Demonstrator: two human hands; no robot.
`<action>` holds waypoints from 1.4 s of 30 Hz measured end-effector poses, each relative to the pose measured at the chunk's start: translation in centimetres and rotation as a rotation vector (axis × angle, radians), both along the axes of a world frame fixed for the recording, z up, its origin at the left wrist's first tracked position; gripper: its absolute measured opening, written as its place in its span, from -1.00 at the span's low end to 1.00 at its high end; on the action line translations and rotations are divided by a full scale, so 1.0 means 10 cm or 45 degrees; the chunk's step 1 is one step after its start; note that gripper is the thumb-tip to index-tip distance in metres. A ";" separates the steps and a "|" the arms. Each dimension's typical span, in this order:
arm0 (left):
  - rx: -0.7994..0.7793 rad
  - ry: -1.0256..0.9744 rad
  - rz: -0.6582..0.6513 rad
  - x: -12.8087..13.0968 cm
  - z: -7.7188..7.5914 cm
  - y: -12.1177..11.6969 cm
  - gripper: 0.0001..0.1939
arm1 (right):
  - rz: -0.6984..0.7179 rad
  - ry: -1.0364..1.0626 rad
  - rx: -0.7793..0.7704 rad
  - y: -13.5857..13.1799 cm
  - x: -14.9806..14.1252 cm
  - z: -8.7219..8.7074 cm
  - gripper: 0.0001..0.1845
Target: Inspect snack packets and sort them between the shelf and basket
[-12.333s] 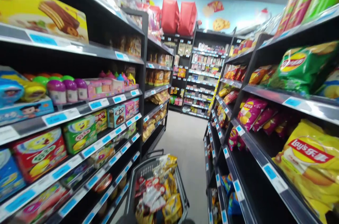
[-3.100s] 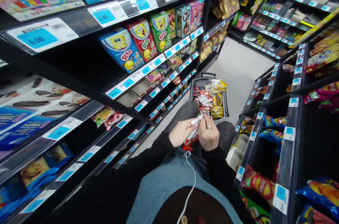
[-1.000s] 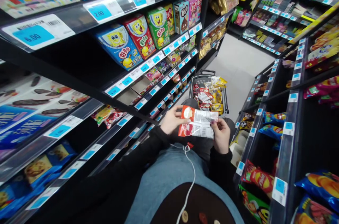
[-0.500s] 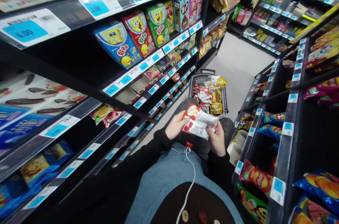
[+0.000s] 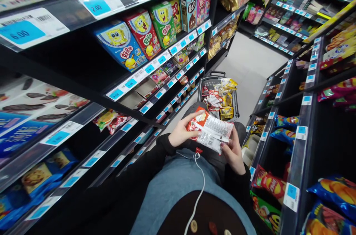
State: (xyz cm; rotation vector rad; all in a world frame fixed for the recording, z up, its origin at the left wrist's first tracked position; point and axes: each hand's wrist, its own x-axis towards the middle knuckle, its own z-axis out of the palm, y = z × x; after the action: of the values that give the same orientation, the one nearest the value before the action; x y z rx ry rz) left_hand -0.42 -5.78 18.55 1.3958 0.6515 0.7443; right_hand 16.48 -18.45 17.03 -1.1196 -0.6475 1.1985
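Note:
A red and white snack bag point(image 5: 210, 131) is held over my lap, its printed back with a barcode facing up. My left hand point(image 5: 183, 130) grips its left end, thumb on top. On the right end, my right hand point(image 5: 234, 150) pinches the lower right corner, with fingers behind the bag. Just beyond my knees stands a grey shopping basket point(image 5: 237, 105) on the floor. Inside it lie several snack bags point(image 5: 215, 98), red and white on the left and yellow point(image 5: 227, 112) on the right.
Shelves with price tags line both sides of the aisle. Cartoon snack boxes point(image 5: 141, 31) stand on the left shelf; chip bags point(image 5: 269, 183) lie on the right shelves. Pale floor point(image 5: 244, 57) runs past the basket to another shelf unit point(image 5: 294, 16). A white cord point(image 5: 200, 186) hangs down my front.
The bag has come slightly closer to me and tilted. My left hand has slid further over its left side, and my right hand has shifted right and down along its edge.

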 end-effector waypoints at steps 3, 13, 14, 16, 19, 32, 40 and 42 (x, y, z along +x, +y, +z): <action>0.139 0.184 -0.005 -0.01 0.05 0.01 -0.63 | -0.164 -0.218 0.053 -0.01 0.00 0.02 -0.09; 0.356 0.315 0.164 0.06 0.12 -0.10 -0.85 | -0.316 -0.862 0.028 -0.01 -0.01 0.03 -0.90; 0.361 0.342 0.190 0.08 0.11 -0.12 -0.86 | -0.324 -0.854 -0.045 0.01 -0.04 0.06 -0.88; 0.365 0.377 0.254 0.12 0.06 -0.13 -0.87 | -0.363 -0.827 -0.152 0.07 -0.12 0.10 -0.84; 0.372 0.414 0.318 0.18 -0.03 -0.12 -0.89 | -0.412 -0.801 -0.197 0.15 -0.17 0.07 -0.79; -0.349 0.251 0.179 0.02 -0.62 -0.12 -0.27 | 0.014 -0.063 -0.339 0.04 0.04 -0.55 -0.59; 0.116 0.981 0.362 -0.49 -0.78 0.68 -0.65 | -0.653 -0.479 -0.515 0.42 0.53 -1.48 -0.72; 0.183 1.069 0.418 -0.62 -0.70 0.88 -0.63 | -0.649 -0.509 -0.514 0.69 0.67 -1.63 -0.72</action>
State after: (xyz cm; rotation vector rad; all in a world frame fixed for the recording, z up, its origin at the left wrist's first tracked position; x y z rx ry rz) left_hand -6.63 2.99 11.51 1.7534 1.5309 0.4323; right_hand 23.15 -11.52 0.69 -1.7681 -0.3797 0.6787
